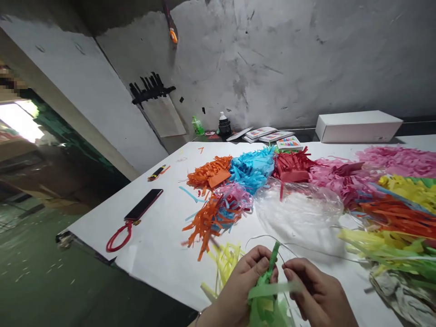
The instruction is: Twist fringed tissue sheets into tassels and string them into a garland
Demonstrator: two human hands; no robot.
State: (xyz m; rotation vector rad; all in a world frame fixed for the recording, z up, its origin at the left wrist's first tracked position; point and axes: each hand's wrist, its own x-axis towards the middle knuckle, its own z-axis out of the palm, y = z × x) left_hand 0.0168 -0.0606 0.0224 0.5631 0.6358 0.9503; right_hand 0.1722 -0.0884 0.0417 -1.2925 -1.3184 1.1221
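My left hand (247, 281) is closed on a bunch of green paper strips (267, 299), with a twisted green end standing up above the thumb. My right hand (315, 288) is just right of it, thumb and index finger pinched on a thin white string (281, 255). The string loops over the table behind both hands and runs off to the right. Yellow paper strips (226, 263) lie beyond my left hand. Loose strips of the green bunch hang between the hands, one of them blurred near my right fingers.
On the white table (163, 240) are orange (204, 222), blue (254, 168) and red (293, 165) tassels, a clear plastic bag (299, 204), a phone (143, 204) and a cutter (156, 173). More coloured strips (402, 213) and a cloth (402, 295) lie right; a white box (357, 127) stands behind.
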